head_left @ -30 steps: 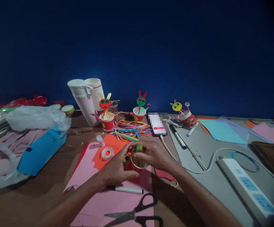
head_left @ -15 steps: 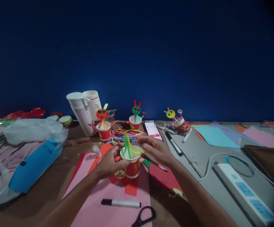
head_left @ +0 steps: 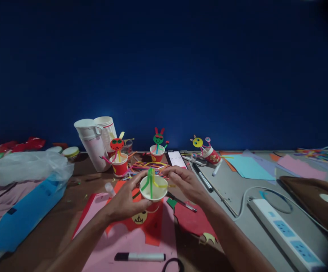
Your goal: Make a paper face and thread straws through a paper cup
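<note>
A red and white paper cup point(head_left: 153, 206) is in front of me, its mouth tipped towards me. Green and yellow bent pipe cleaners or straws point(head_left: 152, 185) stand inside it, with green and yellow ends reaching over the rim. My left hand point(head_left: 126, 200) grips the cup's left side between thumb and fingers. To the right of the rim, my right hand point(head_left: 185, 183) has its fingers apart, close to the yellow end; contact is hard to make out. Orange paper point(head_left: 154, 236) and a yellow disc with a drawn face point(head_left: 139, 217) lie under and beside the cup.
Pink paper point(head_left: 104, 247) bears a marker point(head_left: 141, 257). Three cup figures, including a green-headed one point(head_left: 158, 138), stand behind. A thermos point(head_left: 92, 147) and plastic bag point(head_left: 33, 166) are left; a power strip point(head_left: 284, 230) and coloured paper point(head_left: 251, 166) are right.
The cup has tipped towards me, showing more of its inside and less of its red wall. Both hands stay around it. The view has shifted slightly.
</note>
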Available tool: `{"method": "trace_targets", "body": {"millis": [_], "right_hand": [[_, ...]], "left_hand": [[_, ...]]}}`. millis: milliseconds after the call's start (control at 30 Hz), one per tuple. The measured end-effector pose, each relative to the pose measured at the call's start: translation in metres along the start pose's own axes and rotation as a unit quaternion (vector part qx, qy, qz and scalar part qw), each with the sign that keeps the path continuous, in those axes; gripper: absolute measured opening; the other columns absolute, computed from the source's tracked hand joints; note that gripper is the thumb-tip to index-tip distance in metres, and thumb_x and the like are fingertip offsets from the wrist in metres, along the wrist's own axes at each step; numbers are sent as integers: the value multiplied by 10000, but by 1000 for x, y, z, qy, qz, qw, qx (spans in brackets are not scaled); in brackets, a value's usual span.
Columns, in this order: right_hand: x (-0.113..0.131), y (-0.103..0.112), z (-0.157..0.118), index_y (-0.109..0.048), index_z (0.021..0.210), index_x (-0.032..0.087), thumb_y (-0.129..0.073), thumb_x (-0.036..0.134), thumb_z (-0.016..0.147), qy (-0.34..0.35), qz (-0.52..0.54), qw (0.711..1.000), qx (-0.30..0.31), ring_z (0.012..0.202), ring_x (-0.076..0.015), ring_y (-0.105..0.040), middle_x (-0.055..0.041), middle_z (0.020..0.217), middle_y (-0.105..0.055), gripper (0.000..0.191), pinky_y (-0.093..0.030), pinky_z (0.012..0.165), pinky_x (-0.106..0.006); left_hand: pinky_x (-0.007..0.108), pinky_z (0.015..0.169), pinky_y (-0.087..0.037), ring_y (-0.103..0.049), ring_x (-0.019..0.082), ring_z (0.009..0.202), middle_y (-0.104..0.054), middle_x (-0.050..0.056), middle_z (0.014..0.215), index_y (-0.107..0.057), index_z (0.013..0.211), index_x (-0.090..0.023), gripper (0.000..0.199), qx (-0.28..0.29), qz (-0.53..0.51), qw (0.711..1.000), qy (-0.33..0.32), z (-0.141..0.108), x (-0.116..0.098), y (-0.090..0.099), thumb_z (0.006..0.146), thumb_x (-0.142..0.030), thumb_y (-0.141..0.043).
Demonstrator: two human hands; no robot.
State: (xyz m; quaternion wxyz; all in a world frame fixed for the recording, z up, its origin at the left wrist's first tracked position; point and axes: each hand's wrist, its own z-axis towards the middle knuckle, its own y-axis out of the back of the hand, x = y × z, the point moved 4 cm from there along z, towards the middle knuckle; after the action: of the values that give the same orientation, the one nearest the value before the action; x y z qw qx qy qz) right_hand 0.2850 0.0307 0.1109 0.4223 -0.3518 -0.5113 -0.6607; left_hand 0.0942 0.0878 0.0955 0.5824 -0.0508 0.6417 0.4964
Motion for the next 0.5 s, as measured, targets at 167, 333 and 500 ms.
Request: {"method": "trace_targets", "body": {"millis": [167, 333, 500], "right_hand": [[2, 5, -6, -664, 970, 212, -545, 262, 839, -41, -115, 991, 47, 768, -145, -609, -10, 889, -696, 184, -446, 665, -260], [3, -7, -10, -668, 914, 190, -534, 293, 856, -11, -150, 987, 54, 657, -137, -580, -23, 770, -680, 179, -407, 554, -234], [6, -13, -11, -663, 861, 184, -518, 283, 869, 4, -156, 986, 58, 643, -136, -576, -17, 721, -663, 177, -406, 550, -230]], "left_hand": [[391, 1037, -417, -503, 263, 1228, -511, 67, 1364, -401, 1368, -227, 729, 0, -45, 999, 24, 1, 5, 2, 692, -201, -673], [363, 996, -450, -537, 251, 1183, -571, 61, 1296, -453, 1317, -216, 621, 21, -98, 995, 16, 3, 5, 2, 725, -212, -643], [398, 914, -502, -594, 282, 1089, -623, 96, 1208, -490, 1273, -187, 621, 24, -107, 993, 47, 1, 8, 2, 691, -285, -681]]}}
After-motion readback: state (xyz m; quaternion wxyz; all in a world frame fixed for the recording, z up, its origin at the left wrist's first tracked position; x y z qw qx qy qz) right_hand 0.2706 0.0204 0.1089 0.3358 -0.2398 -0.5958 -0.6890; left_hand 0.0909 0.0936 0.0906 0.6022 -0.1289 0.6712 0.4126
